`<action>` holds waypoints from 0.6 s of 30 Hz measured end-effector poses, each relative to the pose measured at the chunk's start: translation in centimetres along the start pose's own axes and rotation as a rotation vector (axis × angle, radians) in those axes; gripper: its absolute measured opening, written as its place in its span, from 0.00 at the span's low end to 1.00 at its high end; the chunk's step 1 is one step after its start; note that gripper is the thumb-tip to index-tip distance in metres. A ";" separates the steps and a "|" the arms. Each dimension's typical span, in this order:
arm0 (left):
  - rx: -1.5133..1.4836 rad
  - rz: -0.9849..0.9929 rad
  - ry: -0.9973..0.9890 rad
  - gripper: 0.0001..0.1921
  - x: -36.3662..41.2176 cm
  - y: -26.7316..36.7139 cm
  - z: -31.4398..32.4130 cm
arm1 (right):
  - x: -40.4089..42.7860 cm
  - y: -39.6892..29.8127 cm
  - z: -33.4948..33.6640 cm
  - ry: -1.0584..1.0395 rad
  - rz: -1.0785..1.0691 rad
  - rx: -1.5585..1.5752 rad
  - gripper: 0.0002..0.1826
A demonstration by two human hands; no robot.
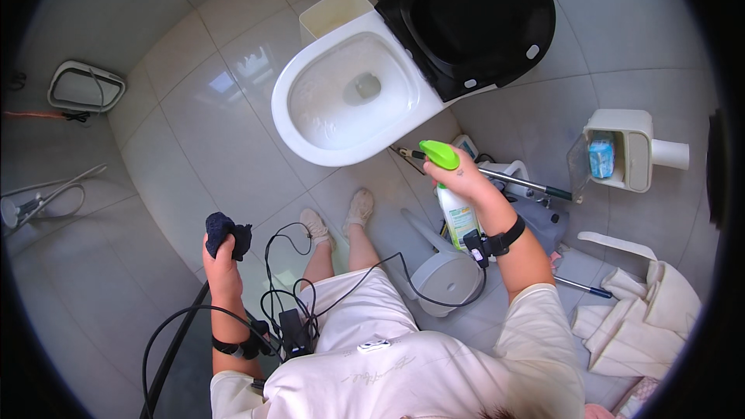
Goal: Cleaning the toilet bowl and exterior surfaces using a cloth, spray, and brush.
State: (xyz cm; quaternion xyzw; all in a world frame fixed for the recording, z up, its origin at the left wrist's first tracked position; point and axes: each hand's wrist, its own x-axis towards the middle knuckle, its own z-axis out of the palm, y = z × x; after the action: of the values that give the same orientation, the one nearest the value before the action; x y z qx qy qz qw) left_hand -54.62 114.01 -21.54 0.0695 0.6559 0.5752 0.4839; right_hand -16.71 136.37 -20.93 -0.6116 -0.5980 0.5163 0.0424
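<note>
My right hand (460,177) grips a white spray bottle (458,215) by its neck, just under the bright green trigger head (440,154). A printed label covers the bottle's side. Over at the left, my left hand (222,265) clutches a crumpled dark navy cloth (224,235) above the floor. In front of me stands a white toilet bowl (326,154) with a little water at its bottom. Its black seat and lid (465,17) are raised against the wall. The spray bottle is to the right of the bowl's rim, apart from it.
Black cables (297,297) hang across my lap and run to both wrist straps. A cream waste bin (332,14) stands behind the bowl. At right are a mop pole (518,182), a grey-white lidded bin (445,282), an open wall tissue box (633,151) and white cloth (640,326).
</note>
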 end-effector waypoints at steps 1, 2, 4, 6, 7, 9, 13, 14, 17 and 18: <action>-0.004 -0.002 -0.001 0.13 0.0 0.0 -0.1 | 0.2 -0.1 -0.4 0.044 0.003 0.069 0.14; -0.011 -0.005 0.003 0.13 0.0 0.0 -0.1 | 0.8 0.5 -0.8 0.098 -0.005 -0.017 0.14; -0.020 -0.009 0.005 0.13 0.1 0.1 -0.2 | 1.6 1.1 -1.3 0.165 0.009 -0.103 0.13; -0.024 0.001 -0.006 0.13 0.2 0.0 -0.3 | 1.9 0.3 -1.7 0.197 0.077 -0.161 0.15; -0.027 -0.001 -0.006 0.13 0.2 0.0 -0.3 | 2.2 0.7 -1.8 0.197 0.078 -0.164 0.15; -0.024 -0.008 0.003 0.13 0.3 -0.1 -0.4 | 2.9 1.4 -1.9 0.307 -0.048 -0.257 0.16; -0.028 -0.014 0.005 0.13 0.6 -0.2 -0.5 | 3.2 -0.1 -1.8 0.345 0.004 -0.299 0.18; -0.028 -0.014 0.011 0.13 0.6 -0.2 -0.5 | 3.2 -0.3 -1.5 0.366 -0.027 -0.347 0.18; -0.015 -0.012 0.020 0.14 0.8 -0.4 -0.9 | 3.2 -0.8 -0.4 0.390 -0.031 -0.423 0.18; -0.003 -0.007 0.021 0.15 0.9 -0.4 -1.0 | 3.2 -0.8 0.0 0.439 -0.079 -0.415 0.17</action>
State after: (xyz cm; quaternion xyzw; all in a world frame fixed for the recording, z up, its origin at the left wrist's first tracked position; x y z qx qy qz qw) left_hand -55.61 113.80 -22.56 0.0603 0.6602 0.5753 0.4790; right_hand -18.04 139.13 -22.26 -0.6804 -0.6905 0.2367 0.0649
